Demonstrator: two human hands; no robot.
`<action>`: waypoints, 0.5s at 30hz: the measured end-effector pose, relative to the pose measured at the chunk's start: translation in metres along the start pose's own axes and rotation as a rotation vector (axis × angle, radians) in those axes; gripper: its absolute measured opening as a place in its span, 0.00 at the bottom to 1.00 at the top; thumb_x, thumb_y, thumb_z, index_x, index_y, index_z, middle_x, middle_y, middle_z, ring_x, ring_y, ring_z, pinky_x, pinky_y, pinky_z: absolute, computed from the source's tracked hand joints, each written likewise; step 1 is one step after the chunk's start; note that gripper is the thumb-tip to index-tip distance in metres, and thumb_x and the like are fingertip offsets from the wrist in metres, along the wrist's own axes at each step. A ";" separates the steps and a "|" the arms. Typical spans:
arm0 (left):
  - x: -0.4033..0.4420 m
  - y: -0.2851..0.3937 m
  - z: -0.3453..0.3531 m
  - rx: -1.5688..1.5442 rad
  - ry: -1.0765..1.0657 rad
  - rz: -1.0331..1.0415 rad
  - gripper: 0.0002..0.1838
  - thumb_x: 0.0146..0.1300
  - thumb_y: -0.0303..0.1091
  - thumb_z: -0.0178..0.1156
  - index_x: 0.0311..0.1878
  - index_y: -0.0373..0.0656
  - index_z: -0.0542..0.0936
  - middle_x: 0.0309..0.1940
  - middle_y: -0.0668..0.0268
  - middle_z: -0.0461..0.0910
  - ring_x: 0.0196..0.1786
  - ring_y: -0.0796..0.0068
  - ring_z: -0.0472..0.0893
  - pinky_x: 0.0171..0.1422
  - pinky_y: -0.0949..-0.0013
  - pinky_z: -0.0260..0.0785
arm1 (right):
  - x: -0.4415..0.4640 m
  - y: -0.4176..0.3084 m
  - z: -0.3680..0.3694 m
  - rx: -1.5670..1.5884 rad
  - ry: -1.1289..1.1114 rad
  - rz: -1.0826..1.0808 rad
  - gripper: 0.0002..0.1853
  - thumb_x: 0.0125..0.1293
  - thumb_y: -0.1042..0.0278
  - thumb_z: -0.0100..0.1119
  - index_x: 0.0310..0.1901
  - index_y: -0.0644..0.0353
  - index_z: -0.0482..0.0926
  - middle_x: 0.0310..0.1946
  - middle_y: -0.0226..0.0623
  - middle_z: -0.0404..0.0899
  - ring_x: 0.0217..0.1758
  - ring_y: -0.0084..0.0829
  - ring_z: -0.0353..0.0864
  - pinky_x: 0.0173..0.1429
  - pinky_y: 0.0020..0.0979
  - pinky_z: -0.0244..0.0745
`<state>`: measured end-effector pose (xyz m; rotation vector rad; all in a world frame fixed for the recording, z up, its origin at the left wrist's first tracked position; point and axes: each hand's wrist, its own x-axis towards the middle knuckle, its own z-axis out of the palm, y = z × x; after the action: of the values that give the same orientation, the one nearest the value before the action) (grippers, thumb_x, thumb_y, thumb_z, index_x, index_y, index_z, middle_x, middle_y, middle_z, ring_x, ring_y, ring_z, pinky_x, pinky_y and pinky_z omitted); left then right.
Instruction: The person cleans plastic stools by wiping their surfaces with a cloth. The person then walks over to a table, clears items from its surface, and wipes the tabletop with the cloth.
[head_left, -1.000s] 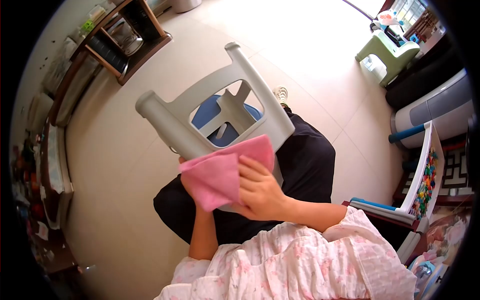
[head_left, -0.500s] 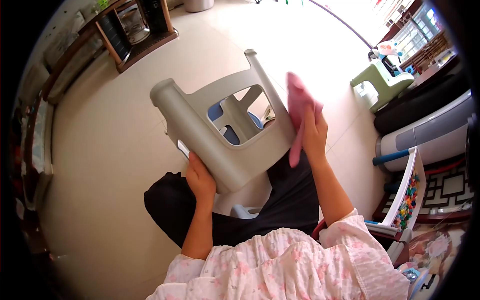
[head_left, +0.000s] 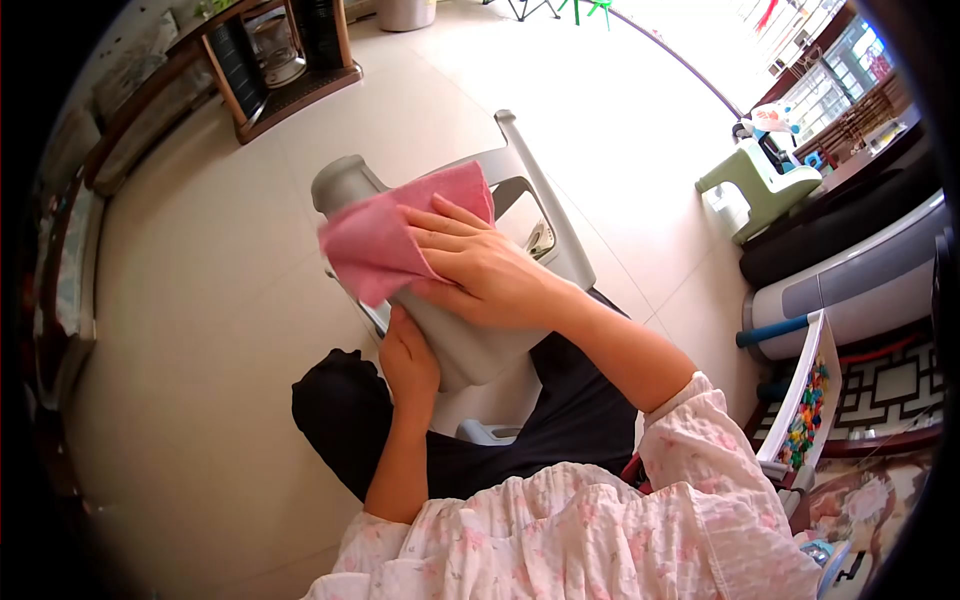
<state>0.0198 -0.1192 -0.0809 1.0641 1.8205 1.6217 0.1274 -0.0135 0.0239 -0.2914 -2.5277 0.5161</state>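
Note:
A grey plastic stool [head_left: 462, 352] is held tilted above my lap, one leg end pointing up and to the left. My left hand [head_left: 408, 362] grips its lower left edge, the fingers hidden behind it. A pink cloth [head_left: 368, 238] lies across the stool's upper left side, covering part of its cut-out. My right hand [head_left: 492, 272] presses on the cloth with its fingers stretched over it. The thumb of that hand is hard to make out.
A green stool [head_left: 765, 190] with things on it stands at right. Below it are a grey and white cylinder [head_left: 850, 275] and a white-rimmed box [head_left: 797, 385] of colourful pieces. A wooden stand [head_left: 300, 95] is at upper left, on the tiled floor [head_left: 200, 330].
My right hand has swung left with the pink cloth, from beside the stool's right edge onto its upper left side. My left hand keeps its grip on the stool.

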 end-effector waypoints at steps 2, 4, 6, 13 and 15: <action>0.001 -0.003 0.000 0.030 0.016 0.023 0.27 0.75 0.47 0.36 0.46 0.32 0.78 0.34 0.48 0.81 0.38 0.54 0.81 0.43 0.62 0.70 | -0.002 0.015 -0.004 -0.024 -0.010 -0.003 0.19 0.66 0.67 0.52 0.58 0.61 0.72 0.64 0.43 0.68 0.73 0.39 0.58 0.77 0.46 0.44; 0.002 -0.006 -0.001 -0.027 0.007 0.037 0.27 0.75 0.47 0.37 0.45 0.32 0.78 0.33 0.48 0.81 0.37 0.55 0.81 0.43 0.63 0.70 | -0.004 0.035 -0.015 -0.029 0.036 0.082 0.20 0.65 0.72 0.52 0.59 0.56 0.73 0.65 0.38 0.68 0.71 0.36 0.61 0.76 0.43 0.48; 0.003 -0.004 -0.003 -0.024 0.002 0.021 0.27 0.75 0.47 0.37 0.45 0.31 0.78 0.33 0.49 0.81 0.37 0.55 0.81 0.43 0.63 0.70 | -0.014 0.057 -0.025 -0.042 0.179 0.229 0.18 0.67 0.70 0.50 0.59 0.55 0.73 0.63 0.37 0.70 0.70 0.39 0.63 0.72 0.39 0.56; 0.001 -0.008 0.005 -0.067 0.054 0.014 0.28 0.75 0.48 0.37 0.44 0.32 0.79 0.33 0.54 0.82 0.37 0.63 0.81 0.44 0.66 0.69 | -0.049 0.097 -0.061 -0.393 0.146 0.722 0.18 0.71 0.64 0.40 0.57 0.59 0.72 0.53 0.46 0.77 0.57 0.42 0.76 0.60 0.35 0.68; 0.001 -0.012 0.003 -0.075 0.053 0.012 0.28 0.76 0.49 0.37 0.43 0.33 0.79 0.33 0.55 0.82 0.37 0.64 0.80 0.44 0.67 0.69 | -0.063 0.120 -0.066 -0.127 0.378 0.938 0.19 0.71 0.63 0.37 0.58 0.58 0.71 0.46 0.49 0.80 0.51 0.42 0.79 0.57 0.36 0.69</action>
<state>0.0182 -0.1167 -0.0930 1.0099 1.7750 1.7266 0.2283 0.0955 -0.0037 -1.4940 -1.9334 0.5582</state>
